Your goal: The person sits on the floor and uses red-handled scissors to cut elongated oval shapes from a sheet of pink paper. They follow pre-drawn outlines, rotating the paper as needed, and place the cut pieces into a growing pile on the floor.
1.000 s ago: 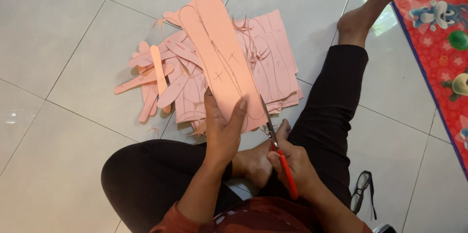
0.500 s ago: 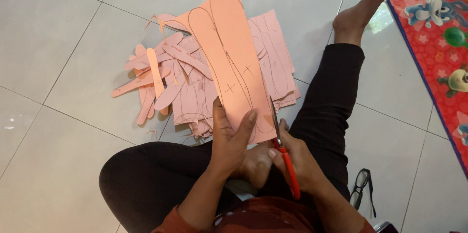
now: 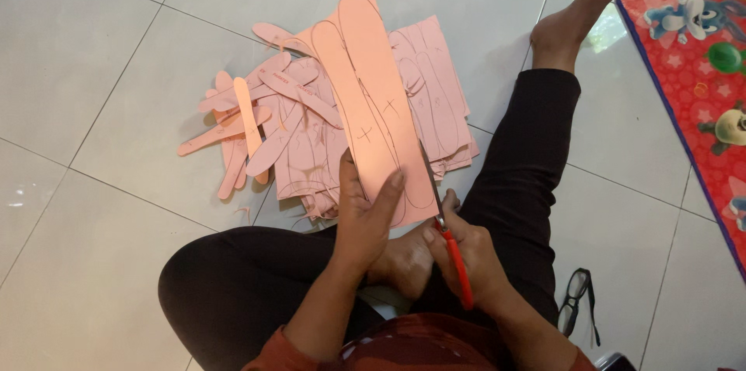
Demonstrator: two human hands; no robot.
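Fingers of the left hand point(image 3: 365, 219) pinch the near end of a long pink sheet point(image 3: 373, 99), thumb point(image 3: 391, 192) pressed flat on top at lower centre of the frame, so that hand is clamped on the paper. Over to the right hand point(image 3: 466, 258), its fingers are curled through the red handles of a pair of scissors point(image 3: 449, 239), gripping them tight, the blades running up along the sheet's right edge; whether the blades are parted I cannot tell. That sheet rises from the fingers toward upper centre, tilted a little leftward, with pencilled elongated outlines and small cross marks on it. Just behind it, a heap of pink cut-outs point(image 3: 272, 118) and a stack of marked pink sheets point(image 3: 435, 83) lie on the floor, spreading to centre left. Underneath, pale grey floor tiles point(image 3: 93, 52) with dark grout lines fill the left and top. Black trouser legs frame the hands, one bent leg point(image 3: 241, 285) across the bottom, the other leg point(image 3: 528, 177) stretched toward the upper right, ending in a bare foot point(image 3: 579, 10). A red play mat point(image 3: 691, 52) with cartoon figures fills the upper right corner, and a pair of black glasses point(image 3: 575, 301) lies on the tiles at lower right.
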